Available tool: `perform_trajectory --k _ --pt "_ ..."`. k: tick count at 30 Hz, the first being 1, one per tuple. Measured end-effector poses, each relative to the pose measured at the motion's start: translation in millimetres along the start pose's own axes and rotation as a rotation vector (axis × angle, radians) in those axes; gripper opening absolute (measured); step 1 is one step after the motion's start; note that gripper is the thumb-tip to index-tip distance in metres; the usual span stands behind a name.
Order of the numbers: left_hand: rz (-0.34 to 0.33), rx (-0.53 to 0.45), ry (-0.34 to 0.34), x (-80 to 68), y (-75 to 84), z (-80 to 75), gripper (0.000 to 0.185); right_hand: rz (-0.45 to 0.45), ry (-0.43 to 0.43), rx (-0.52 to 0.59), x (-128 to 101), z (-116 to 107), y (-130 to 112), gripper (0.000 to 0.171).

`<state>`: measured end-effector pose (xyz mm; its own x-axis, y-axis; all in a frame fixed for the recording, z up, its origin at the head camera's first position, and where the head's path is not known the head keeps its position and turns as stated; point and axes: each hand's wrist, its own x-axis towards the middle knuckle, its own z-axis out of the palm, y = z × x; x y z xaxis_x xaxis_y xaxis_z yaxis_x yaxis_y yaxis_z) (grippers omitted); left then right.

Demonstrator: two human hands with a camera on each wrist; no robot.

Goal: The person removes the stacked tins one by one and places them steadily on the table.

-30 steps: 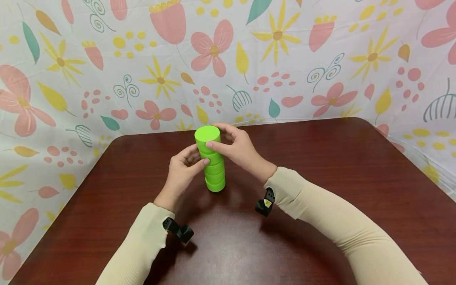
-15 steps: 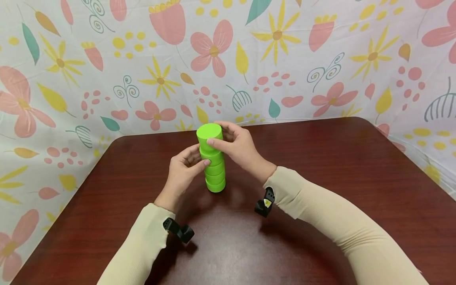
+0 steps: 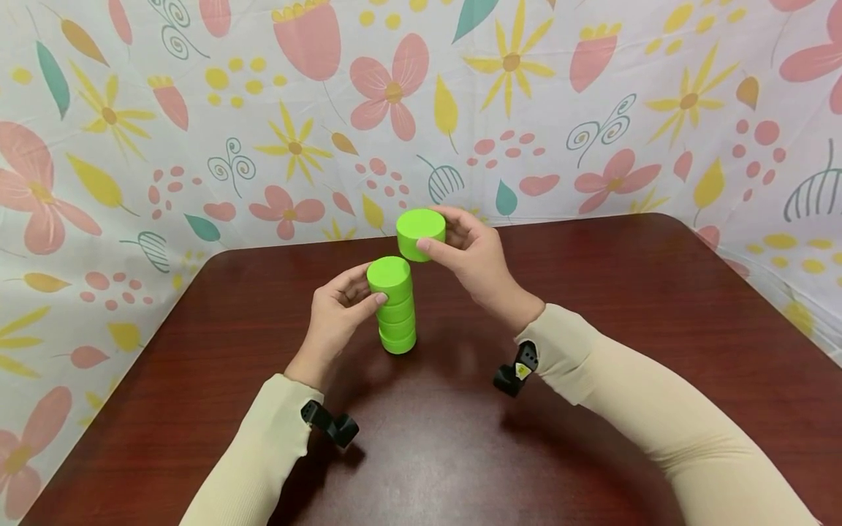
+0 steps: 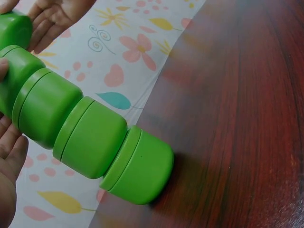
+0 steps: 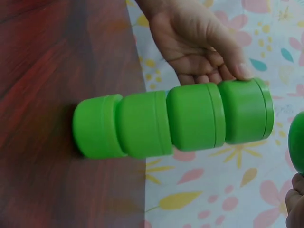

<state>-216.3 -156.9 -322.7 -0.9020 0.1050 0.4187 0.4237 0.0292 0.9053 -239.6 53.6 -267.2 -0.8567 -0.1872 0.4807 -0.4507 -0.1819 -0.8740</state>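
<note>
A stack of several bright green round containers [image 3: 395,310] stands upright on the dark red table [image 3: 592,307]. My left hand [image 3: 342,307] holds the stack near its top, thumb in front and fingers behind. My right hand [image 3: 473,256] pinches one more green container [image 3: 421,232] in the air, just up and to the right of the stack's top and apart from it. In the right wrist view the stack [image 5: 171,123] shows in full, with the left hand [image 5: 199,42] on its top piece. The left wrist view shows the stack [image 4: 90,137] and the lifted container [image 4: 14,28].
A floral cloth [image 3: 197,131] forms a backdrop behind and beside the table, meeting its far edge close behind the stack. Both arms wear beige sleeves with small black cameras at the wrists. Bare tabletop lies to the right and in front of the stack.
My right hand has lifted the top green container off the stack and moved it up and to the right. The left hand and the remaining stack stayed put.
</note>
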Motion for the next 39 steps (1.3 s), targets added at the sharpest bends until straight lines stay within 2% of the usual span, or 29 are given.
perform_trajectory --k 6,15,22,30,39 --pt "0.007 -0.006 0.003 -0.3 -1.0 -0.9 0.045 0.013 0.034 0.013 -10.2 -8.9 8.0 0.048" --pt "-0.003 -0.016 0.007 0.1 0.0 -0.6 0.045 0.098 0.043 0.017 -27.8 -18.1 24.9 0.048" --pt "-0.009 -0.008 0.014 -0.2 1.1 -0.4 0.045 0.153 0.026 0.016 -39.8 -21.7 41.1 0.049" --pt "0.001 -0.007 0.021 -0.9 1.0 -0.6 0.045 0.227 -0.043 0.033 -51.7 -20.8 58.0 0.050" --pt "-0.003 -0.010 0.013 -0.9 0.6 -1.9 0.046 0.294 -0.053 -0.017 -57.3 -22.1 69.2 0.048"
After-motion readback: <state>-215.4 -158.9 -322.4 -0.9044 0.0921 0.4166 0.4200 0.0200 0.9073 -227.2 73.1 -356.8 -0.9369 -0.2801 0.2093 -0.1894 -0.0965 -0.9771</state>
